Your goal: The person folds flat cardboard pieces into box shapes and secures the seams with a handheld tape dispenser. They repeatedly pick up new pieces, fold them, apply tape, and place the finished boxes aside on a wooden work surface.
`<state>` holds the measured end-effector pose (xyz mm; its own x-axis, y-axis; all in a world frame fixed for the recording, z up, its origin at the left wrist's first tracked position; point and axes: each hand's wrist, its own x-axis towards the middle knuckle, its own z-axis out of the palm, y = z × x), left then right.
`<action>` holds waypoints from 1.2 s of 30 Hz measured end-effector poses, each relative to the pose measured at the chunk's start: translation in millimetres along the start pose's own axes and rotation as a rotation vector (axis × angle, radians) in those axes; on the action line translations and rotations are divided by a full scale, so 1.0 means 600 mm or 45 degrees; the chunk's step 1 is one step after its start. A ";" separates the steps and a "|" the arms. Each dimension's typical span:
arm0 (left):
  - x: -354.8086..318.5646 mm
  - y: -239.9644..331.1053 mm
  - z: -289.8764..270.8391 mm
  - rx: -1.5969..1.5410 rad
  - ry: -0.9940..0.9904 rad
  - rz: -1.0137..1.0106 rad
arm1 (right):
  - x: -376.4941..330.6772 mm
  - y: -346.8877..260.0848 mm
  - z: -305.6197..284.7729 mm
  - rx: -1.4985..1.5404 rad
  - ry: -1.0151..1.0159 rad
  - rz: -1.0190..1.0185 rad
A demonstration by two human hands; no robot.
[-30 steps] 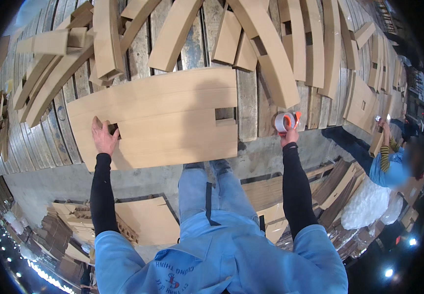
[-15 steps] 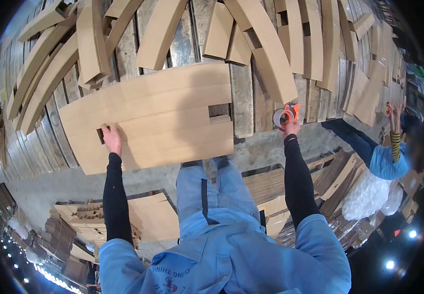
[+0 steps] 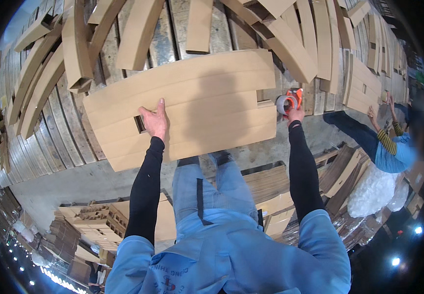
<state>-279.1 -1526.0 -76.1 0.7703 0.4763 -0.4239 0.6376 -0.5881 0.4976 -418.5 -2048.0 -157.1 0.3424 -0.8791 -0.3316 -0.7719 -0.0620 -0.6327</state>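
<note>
On the grey wooden slat table (image 3: pixel 76 132) in front of you, the big flat brown cardboard sheet (image 3: pixel 192 110) has slid to the right since half a second ago, and your bare left hand (image 3: pixel 154 120) has gone right with it. Its right end is now just beside the orange tape dispenser with a pale roll (image 3: pixel 289 102), but you can't tell if they touch. Your left thumb sticks up and out, away from the bent fingers by the small square hole (image 3: pixel 140 125); you can't tell if they pinch the edge. Your bare right hand (image 3: pixel 295 114) has its fingers wrapped around the dispenser, as before. Count one sheet on top, one hole near its left end, one notch (image 3: pixel 266 99) at its right end, and one dispenser. More than ten brown cardboard tubes (image 3: pixel 141 36) lie farther back, too crowded to count well. One other person (image 3: pixel 393 156) is off to the right, with two hands now farther apart. The sheet lies flat, long way left to right, notched end toward your right hand and tipped a bit away from you.
</note>
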 end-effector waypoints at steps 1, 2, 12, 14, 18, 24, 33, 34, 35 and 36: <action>-0.011 0.013 0.010 0.007 0.001 -0.003 | 0.011 -0.001 -0.010 -0.114 0.000 -0.053; -0.017 0.023 0.015 0.023 -0.002 0.007 | 0.018 0.013 -0.014 -0.219 0.008 -0.093; -0.188 -0.097 -0.108 0.963 -0.474 1.150 | -0.181 0.015 -0.085 0.135 -0.125 -0.115; -0.171 -0.119 -0.115 1.154 -0.504 1.291 | -0.228 0.090 -0.083 0.182 -0.278 -0.055; -0.151 -0.168 -0.099 1.155 -0.320 1.472 | -0.292 0.053 -0.058 0.360 -0.336 0.103; -0.171 -0.147 -0.139 0.924 -0.397 1.545 | -0.285 -0.052 -0.132 0.260 -0.596 0.158; -0.190 -0.156 -0.089 0.941 -0.337 1.517 | -0.226 0.014 -0.070 -0.213 -0.065 -0.554; -0.202 -0.144 -0.090 0.954 -0.321 1.473 | -0.215 0.008 -0.060 -0.251 -0.314 -0.407; -0.213 -0.126 -0.085 0.951 -0.307 1.445 | -0.200 0.016 -0.060 -0.291 -0.541 -0.258; -0.215 -0.121 -0.088 0.959 -0.326 1.422 | -0.214 0.001 -0.055 -0.290 -0.513 -0.311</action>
<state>-424.4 -1510.3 -17.6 0.7889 -0.5656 -0.2403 -0.5392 -0.8246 0.1709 -480.4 -1950.9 -91.7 0.6717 -0.5771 -0.4645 -0.7250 -0.3833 -0.5722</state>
